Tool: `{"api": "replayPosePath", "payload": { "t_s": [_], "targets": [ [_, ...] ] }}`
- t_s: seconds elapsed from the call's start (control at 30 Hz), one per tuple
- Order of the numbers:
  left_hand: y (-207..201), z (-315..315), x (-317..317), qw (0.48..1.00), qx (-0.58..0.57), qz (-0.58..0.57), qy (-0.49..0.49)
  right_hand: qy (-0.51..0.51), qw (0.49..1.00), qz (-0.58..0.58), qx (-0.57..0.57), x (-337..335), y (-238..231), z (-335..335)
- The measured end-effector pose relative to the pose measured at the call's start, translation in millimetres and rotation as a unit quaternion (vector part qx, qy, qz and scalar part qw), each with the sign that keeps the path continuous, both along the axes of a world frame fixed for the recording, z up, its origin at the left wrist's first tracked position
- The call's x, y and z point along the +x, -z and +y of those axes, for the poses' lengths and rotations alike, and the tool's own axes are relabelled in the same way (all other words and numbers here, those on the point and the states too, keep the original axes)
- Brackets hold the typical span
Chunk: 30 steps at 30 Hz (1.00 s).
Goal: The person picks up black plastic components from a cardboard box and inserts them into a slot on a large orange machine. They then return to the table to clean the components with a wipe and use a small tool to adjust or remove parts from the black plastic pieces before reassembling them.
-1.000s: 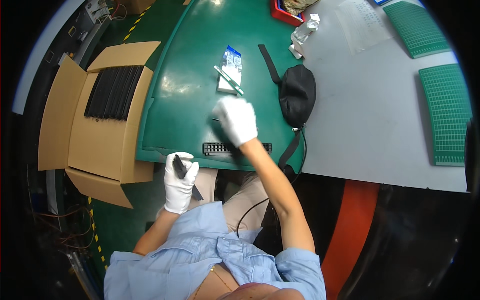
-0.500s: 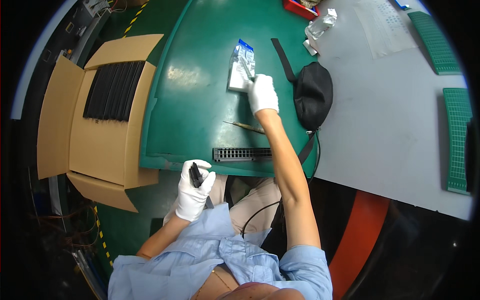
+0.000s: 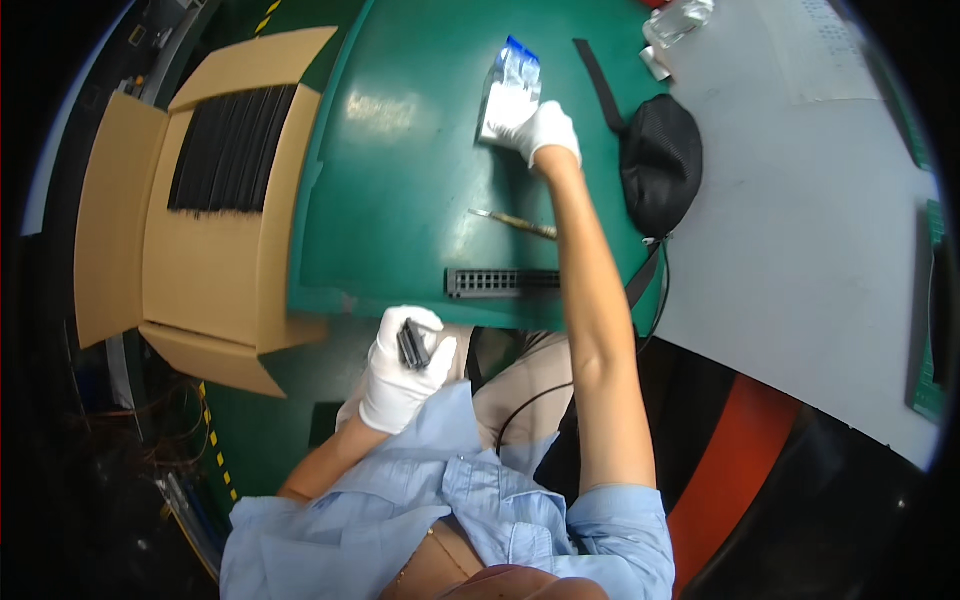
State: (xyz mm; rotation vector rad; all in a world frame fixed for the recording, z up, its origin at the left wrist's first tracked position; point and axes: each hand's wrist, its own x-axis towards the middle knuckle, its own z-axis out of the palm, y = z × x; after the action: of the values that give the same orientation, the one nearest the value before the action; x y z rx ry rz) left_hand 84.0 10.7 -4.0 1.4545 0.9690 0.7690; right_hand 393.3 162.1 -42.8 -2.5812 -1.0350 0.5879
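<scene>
Head view: white-gloved left hand (image 3: 405, 368), fingers curled around 1 slim black plastic part (image 3: 412, 346), near table edge. White-gloved right hand (image 3: 552, 134) at 1 white-and-blue pouch (image 3: 519, 66) on green tabletop (image 3: 400, 200); fingertips unclear, cannot tell. Step, seemingly: reaching to pouch; next move calls for precise fingertip placement.

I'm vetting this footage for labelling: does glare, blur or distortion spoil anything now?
Head view: pale glare sits on the green mat, whose left edge bends with the fisheye; head view: the gloved right hand looks slightly soft against the bright blue-topped packet; head view: the black piece in the gloved left hand shows little detail.
</scene>
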Motion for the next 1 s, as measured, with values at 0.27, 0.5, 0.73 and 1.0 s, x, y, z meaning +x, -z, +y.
{"api": "replayPosePath", "payload": {
  "t_s": [0.27, 0.5, 0.73, 1.0],
  "targets": [
    [-15, 0, 6, 0.999, -0.02, 0.006, 0.039, -0.006, 0.937, 0.308, 0.167, -3, 7, -43],
    [-4, -8, 8, 0.998, -0.002, 0.043, 0.055, 0.113, 0.885, 0.341, 0.295, -94, -65, -175],
    [-2, -25, 8, 0.991, 0.044, -0.05, 0.115, -0.093, 0.925, 0.183, 0.321, -140, -40, -293],
    [15, -43, -8, 0.987, -0.024, -0.049, 0.148, -0.204, 0.926, 0.082, 0.306, -139, -9, -305]
  ]
}}
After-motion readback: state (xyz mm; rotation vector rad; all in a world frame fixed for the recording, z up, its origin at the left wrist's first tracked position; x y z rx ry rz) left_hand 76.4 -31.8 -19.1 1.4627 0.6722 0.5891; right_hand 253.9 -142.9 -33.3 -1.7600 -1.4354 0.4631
